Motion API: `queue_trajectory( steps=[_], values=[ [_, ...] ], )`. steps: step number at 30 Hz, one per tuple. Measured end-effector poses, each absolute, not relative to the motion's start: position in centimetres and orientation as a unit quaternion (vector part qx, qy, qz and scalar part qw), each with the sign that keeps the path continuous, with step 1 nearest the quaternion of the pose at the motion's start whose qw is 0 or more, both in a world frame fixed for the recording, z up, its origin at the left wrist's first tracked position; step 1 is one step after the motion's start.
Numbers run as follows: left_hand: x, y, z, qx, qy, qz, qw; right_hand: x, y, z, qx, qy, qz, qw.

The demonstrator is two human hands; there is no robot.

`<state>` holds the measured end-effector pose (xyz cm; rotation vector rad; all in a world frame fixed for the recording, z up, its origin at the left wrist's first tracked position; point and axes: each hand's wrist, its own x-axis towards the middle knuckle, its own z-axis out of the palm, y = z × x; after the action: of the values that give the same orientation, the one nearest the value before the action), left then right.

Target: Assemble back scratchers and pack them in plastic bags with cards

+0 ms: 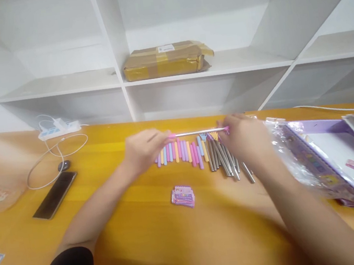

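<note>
The left hand has its fingers closed on one pink end of the metal rod; the right hand, a little blurred, is closed on the other pink end. The rod is straight between them. Below it in the view, coloured sticks and metal tubes lie on the table, beyond a small pile of cards.
</note>
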<state>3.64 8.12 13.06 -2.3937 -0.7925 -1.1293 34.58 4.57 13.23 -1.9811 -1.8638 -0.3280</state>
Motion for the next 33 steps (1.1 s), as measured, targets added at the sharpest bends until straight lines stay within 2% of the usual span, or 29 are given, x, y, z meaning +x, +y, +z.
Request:
queue_trajectory(
  steps=[6,17,27,33],
  values=[
    [6.4,6.0,10.7,-0.847,-0.279,-0.415,0.182,28.7,2.8,11.7,-0.674,-0.708,-0.096,0.185],
    [5.2,8.0,11.1,-0.878,-0.282,-0.348,0.171,28.8,3.8,11.6,-0.669,-0.732,-0.062,0.115],
    [5.3,8.3,11.4,-0.898,-0.281,-0.213,0.263,29.4,4.3,10.1,-0.579,-0.783,-0.134,0.182],
    [5.5,7.8,11.1,-0.934,-0.249,-0.149,0.209,29.4,4.4,9.8,-0.545,-0.801,-0.149,0.199]
  ],
)
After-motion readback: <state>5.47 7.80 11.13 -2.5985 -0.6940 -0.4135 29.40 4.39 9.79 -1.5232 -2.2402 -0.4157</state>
